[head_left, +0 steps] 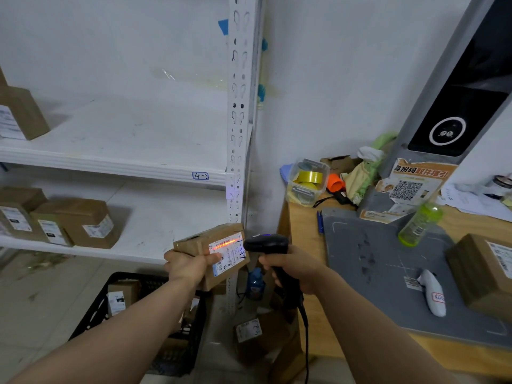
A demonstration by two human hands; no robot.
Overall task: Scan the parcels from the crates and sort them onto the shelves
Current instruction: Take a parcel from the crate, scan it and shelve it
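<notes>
The left hand (pixel 188 266) grips the parcel (pixel 199 243), its thumb covering a corner of the label (pixel 230 254), whose print is too small to read. The right hand (pixel 293 268) wraps the handle of the scanner (pixel 267 243) and hides it; the cable (pixel 306 342) leaves by the bottom edge. The left forearm (pixel 124 328) crosses the black crate (pixel 92 309), concealing its right side and part of its contents. At the left end of the upper shelf (pixel 110 164) a cardboard box (pixel 23 112) is cut by the frame — so is the carton (pixel 482 273) at the right edge of the table (pixel 302 239), and the grey tower (pixel 440 79) at the top.
</notes>
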